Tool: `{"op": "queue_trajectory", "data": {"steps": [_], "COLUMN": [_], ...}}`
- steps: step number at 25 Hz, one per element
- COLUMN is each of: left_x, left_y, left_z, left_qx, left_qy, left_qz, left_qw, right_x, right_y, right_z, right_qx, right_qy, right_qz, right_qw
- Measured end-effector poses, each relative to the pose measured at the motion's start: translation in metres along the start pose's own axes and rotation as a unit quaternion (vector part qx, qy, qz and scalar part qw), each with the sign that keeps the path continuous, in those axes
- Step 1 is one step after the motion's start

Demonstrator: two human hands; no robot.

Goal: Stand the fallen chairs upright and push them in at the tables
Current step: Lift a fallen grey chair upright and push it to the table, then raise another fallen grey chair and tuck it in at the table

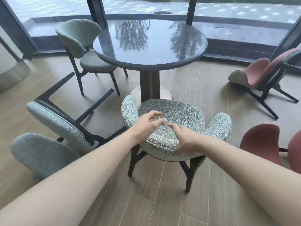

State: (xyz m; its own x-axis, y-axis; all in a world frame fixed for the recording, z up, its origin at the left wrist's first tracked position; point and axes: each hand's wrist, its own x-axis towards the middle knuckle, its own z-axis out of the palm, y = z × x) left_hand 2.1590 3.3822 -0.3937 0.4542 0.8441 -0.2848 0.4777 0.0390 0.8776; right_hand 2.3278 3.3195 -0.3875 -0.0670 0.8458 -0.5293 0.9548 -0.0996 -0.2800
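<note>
Wood-plank floor [162,201], round dark table [149,44], fallen chairs [53,126].

At your four o'clock the pink chair [267,144] runs off the right edge. Your left hand [146,123] has motion-blurred fingertips, so contact with the speckled chair [171,111] is unclear. The table [149,41] hides part of the green chair [81,44].

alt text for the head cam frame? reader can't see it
Two bare hands, left hand and right hand, reach over the backrest of an upright speckled grey chair facing a round dark table. A light blue chair lies tipped over at left, a pink chair lies fallen at right, and a green chair stands at the table.
</note>
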Motion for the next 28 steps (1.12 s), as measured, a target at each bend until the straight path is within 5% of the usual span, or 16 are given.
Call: {"op": "queue_trajectory", "data": {"steps": [4, 8, 13, 19, 28], "left_x": [-0.047, -0.103, -0.173, -0.273, -0.448], "left_y": [0.044, 0.083, 0.123, 0.1, 0.008], "left_z": [-0.026, -0.063, -0.109, -0.186, -0.349], "left_qx": [-0.148, -0.223, -0.283, -0.356, -0.351], "left_qy": [0.086, 0.112, 0.163, 0.216, 0.24], "left_qz": [0.016, 0.005, 0.038, 0.039, 0.03], "left_qw": [0.985, 0.968, 0.945, 0.909, 0.905], "right_x": [-0.042, -0.092, -0.135, -0.171, -0.191], "right_y": [-0.026, -0.06, -0.143, -0.263, -0.486], "right_z": [-0.051, -0.066, -0.071, -0.051, 0.013], "right_qx": [0.195, 0.491, 0.591, 0.613, 0.646], "right_qy": [0.117, 0.185, 0.258, 0.232, 0.193], "right_qz": [-0.03, -0.024, -0.057, -0.103, -0.13], "right_qw": [0.973, 0.851, 0.762, 0.748, 0.727]}}
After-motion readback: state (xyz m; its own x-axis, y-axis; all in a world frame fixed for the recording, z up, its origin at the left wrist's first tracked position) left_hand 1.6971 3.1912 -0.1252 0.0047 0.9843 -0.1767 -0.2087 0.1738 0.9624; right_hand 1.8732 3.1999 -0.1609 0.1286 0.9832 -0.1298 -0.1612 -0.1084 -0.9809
